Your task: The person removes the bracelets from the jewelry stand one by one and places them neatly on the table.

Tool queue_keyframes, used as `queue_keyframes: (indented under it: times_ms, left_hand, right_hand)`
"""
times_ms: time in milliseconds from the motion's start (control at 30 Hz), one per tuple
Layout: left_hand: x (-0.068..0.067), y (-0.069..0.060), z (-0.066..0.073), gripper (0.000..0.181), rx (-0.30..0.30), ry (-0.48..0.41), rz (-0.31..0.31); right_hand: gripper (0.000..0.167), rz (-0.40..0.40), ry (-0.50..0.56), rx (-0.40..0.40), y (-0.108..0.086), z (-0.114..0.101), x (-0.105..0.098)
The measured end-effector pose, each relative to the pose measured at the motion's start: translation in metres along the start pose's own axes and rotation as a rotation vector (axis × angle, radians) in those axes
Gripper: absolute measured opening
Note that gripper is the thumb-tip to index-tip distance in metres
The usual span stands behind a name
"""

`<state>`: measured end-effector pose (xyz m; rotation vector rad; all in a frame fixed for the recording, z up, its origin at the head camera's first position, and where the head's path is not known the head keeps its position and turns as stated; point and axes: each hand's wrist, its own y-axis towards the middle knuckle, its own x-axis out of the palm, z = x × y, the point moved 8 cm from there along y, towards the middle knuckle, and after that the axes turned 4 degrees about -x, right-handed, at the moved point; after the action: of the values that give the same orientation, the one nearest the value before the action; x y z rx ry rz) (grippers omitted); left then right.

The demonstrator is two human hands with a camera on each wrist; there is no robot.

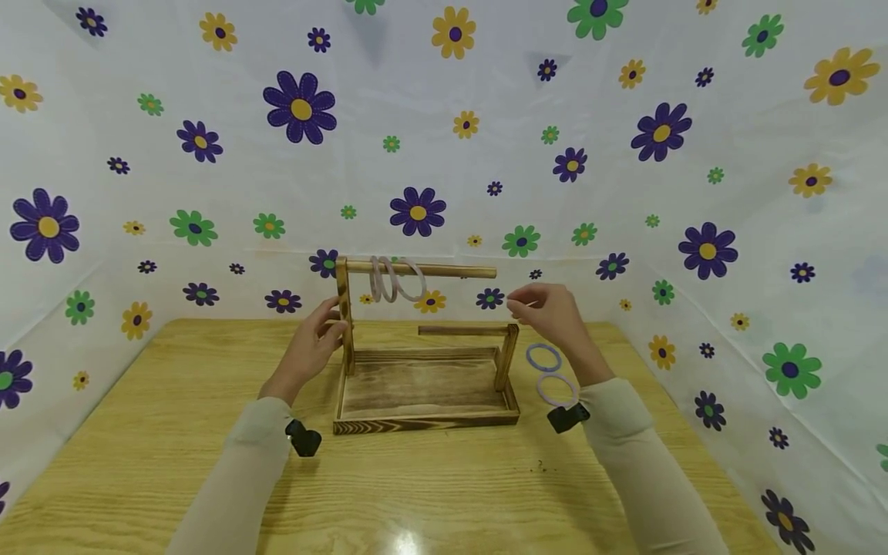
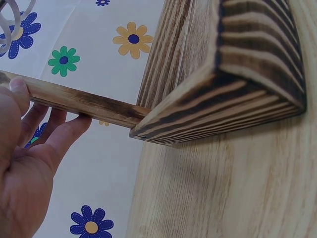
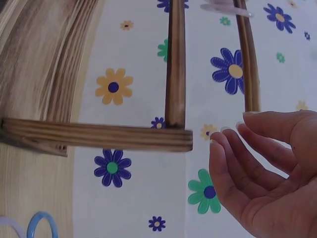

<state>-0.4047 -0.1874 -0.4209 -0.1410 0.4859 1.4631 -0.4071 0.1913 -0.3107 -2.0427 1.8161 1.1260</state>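
Observation:
A wooden stand with a tray base sits on the table. Its tall left post is held by my left hand, thumb on one side and fingers on the other. Three pale rings hang on the upper bar, towards its left half. Just off that bar's free right end is my right hand, its fingers loosely curved with nothing seen between them. Below it, a shorter right post carries a lower bar with no rings on it.
Right of the stand, a blue ring and a pale pink ring lie flat on the wood-grain table. A white flower-print sheet encloses the back and sides. Small dark specks mark the table at front right.

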Motion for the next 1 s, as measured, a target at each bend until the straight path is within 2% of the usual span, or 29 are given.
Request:
queue_keyframes:
  times_ms: [233,533,1000]
  left_hand:
    - [-0.001,-0.001,0.0,0.059,-0.003,-0.001,0.003]
    - [-0.001,0.0,0.001,0.058,-0.002,-0.008,-0.004]
    - [0.0,0.001,-0.002,0.058,-0.004,0.003,-0.001]
  right_hand:
    - [0.024,-0.018,0.015,-0.028,0.002,-0.024,0.012]
    - [0.022,-0.032,0.05,-0.065,0.005,-0.045,0.023]
    - [0.022,-0.037,0.041,-0.069,0.015,-0.064,0.044]
